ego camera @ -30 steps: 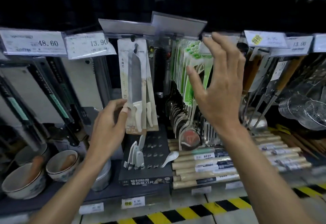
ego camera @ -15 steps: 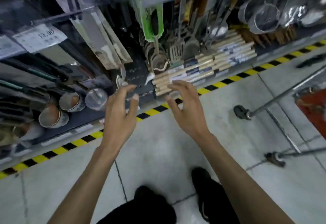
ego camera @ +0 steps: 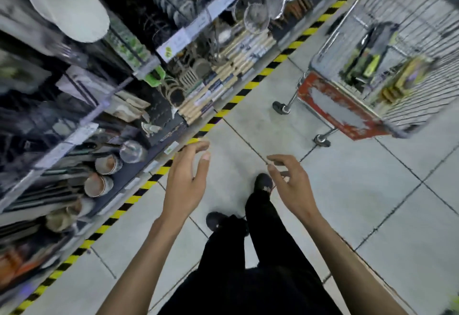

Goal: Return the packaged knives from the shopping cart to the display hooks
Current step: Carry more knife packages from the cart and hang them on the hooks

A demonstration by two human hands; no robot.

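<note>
Roughly upright packaged knives (ego camera: pixel 369 62) in cart (ego camera: pixel 335 106)

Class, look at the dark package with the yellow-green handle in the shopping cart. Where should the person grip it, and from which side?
Probably by its upper end, coming from above. The dark package seems to stand on end inside the shopping cart, and the cart's wire walls close off the sides. The left hand and right hand are both empty, and the right is nearer. Blur hides finer detail.
</note>
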